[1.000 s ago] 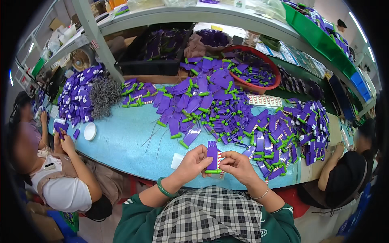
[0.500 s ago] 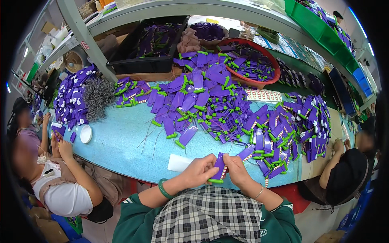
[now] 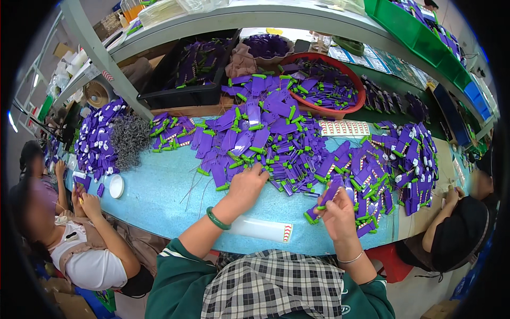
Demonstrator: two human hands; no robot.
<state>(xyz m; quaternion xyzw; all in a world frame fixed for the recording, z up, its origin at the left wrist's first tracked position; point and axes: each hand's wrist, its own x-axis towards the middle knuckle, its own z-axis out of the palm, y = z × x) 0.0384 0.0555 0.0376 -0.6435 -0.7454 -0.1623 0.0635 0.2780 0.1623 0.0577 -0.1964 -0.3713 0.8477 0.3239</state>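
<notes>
A long light blue table fills the middle of the view, under a grey shelf that runs above its far side. Most of the table is covered by a big heap of purple flat pieces with green ends, and a second heap lies more to the right. Behind the heaps stand a black crate with more purple pieces in it and a round red basin, also filled with them. At the left end there is another pile of purple pieces and beside it a grey bundle of thin wires. A small white round lid lies on the bare blue surface, and a white strip lies at the near edge of the table, between the two forearms. A person in a white top sits at the left, and another person in dark clothes sits at the right. The left hand, with a green bangle on the wrist, reaches forward and its fingers touch the near edge of the big heap; I cannot tell if they pinch any piece. The right hand is lifted a little over the table and pinches one purple piece with a green tip between thumb and fingers, just beside the second heap.
</notes>
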